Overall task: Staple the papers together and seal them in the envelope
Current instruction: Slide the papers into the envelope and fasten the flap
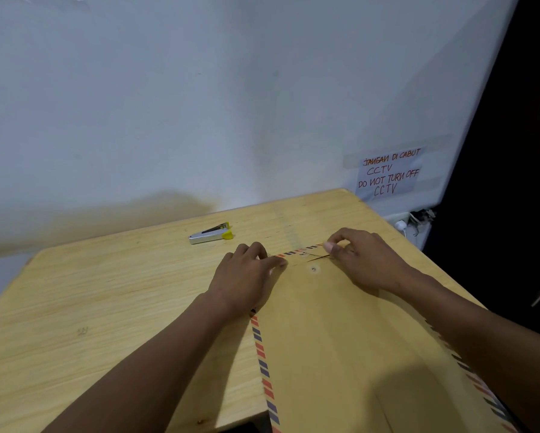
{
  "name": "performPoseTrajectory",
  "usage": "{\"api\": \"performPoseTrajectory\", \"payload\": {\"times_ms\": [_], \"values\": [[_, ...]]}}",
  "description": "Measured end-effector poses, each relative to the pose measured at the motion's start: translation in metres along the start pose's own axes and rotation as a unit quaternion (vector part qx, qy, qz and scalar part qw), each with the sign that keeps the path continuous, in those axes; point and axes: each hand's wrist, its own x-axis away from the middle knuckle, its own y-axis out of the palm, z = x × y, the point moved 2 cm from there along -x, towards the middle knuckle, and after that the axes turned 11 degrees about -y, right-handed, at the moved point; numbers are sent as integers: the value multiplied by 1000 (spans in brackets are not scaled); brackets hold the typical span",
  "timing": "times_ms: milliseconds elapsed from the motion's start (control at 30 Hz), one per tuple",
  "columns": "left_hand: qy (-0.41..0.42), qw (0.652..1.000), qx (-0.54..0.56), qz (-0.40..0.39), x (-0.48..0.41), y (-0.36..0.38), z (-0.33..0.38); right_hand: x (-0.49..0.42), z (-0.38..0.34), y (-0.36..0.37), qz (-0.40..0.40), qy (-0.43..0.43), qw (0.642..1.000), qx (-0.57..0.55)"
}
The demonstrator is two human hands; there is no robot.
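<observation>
One wooden table point(106, 307) by white wall point(199, 104); left hand point(243, 276) fingertips-down on envelope point(340, 339), right hand point(362, 260) with string point(320, 257) pinched.

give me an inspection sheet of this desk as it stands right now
surface: wooden table, pale grain
job's things: brown envelope lies flat; stapler lies beyond it, apart; papers not in view
clutter: nothing seen
grips: left hand on the envelope's far edge, hold unclear; right hand pinches the closure string
cables: white plug and wires past the table's right edge
surroundings: pale wall, handwritten cctv sign
</observation>
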Motion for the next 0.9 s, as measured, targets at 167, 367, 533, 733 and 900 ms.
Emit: {"api": "performPoseTrajectory", "payload": {"times_ms": [167,367,533,733,900], "values": [[35,997,-19,-72,-12,-1,15,8,10,-14,6,42,997,65],[26,992,28,-117,-9,-10,32,15,10,-16,-64,35,991,109],[45,993,-1,-113,-5,-6,38,20,-2,-17,-126,19,988,83],[37,995,22,-84,1,-3,35,16,-2,-20,-2,-21,984,174],[29,996,32,-77,3,0,34,6,-5,-10,-27,-1,980,195]]}}
